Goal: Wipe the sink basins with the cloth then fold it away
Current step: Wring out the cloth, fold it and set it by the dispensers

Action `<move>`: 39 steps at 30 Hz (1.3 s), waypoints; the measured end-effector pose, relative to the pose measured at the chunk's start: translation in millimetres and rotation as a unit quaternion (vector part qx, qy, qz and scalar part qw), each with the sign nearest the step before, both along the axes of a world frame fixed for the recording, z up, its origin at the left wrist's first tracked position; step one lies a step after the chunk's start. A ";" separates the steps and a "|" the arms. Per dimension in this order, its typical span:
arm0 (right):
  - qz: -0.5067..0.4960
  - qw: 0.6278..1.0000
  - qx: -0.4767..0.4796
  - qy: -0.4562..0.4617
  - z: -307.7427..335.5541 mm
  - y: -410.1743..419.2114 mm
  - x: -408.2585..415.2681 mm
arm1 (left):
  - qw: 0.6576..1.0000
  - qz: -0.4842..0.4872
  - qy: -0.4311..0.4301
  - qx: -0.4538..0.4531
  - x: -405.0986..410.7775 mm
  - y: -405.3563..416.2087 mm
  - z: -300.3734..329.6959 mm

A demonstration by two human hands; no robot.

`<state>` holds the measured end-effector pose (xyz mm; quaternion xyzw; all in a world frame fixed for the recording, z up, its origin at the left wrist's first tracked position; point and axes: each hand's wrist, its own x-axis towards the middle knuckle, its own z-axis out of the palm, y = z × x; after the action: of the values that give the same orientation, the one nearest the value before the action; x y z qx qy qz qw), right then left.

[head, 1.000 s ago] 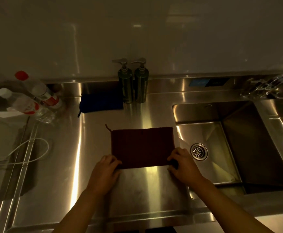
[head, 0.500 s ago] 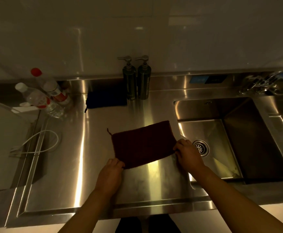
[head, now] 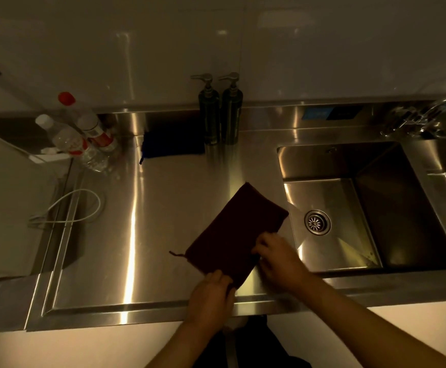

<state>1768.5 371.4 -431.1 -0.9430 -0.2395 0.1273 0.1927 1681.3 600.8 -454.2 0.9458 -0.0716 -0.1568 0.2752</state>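
The cloth (head: 236,231) lies on the steel tabletop (head: 147,235), just at 9 o'clock of the sink (head: 349,208), turned so its long side runs from 7 toward 1 o'clock. It looks already folded into a flat rectangle. A thin loop of thread sticks out at its 9 o'clock corner.

The left hand (head: 211,296) rests on the near short edge, fingers curled at the corner; whether they pinch it or only press I cannot tell. The right hand (head: 279,257) has its fingers bent onto the long edge nearest the sink, apparently gripping it, though blur hides the fingertips.

By its look the cloth is light, soft and limp, a ribbed knit that sags if lifted by one point. It should grip well on smooth steel, less so if damp. Best taken at two corners of one edge.

Blue labels (head: 330,114) sit behind the sink, and bottles (head: 84,136) at 10 o'clock carry red labels; nothing is legible.
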 end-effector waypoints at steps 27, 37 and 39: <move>-0.010 0.990 -0.120 0.068 -16.8 67.9 -73.9 | 0.973 -0.200 -0.048 0.102 43.1 83.0 20.1; -0.040 0.994 -0.020 0.100 -3.4 12.9 -87.2 | 0.992 -0.123 0.007 0.040 -2.6 54.7 13.2; -0.067 0.990 0.016 0.120 1.1 9.6 -76.7 | 0.993 -0.119 0.023 0.017 5.4 56.7 17.8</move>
<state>1691.8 381.0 -430.0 -0.9316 -0.1530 0.2231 0.2429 1686.6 657.5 -436.4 0.9313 -0.1742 -0.2116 0.2399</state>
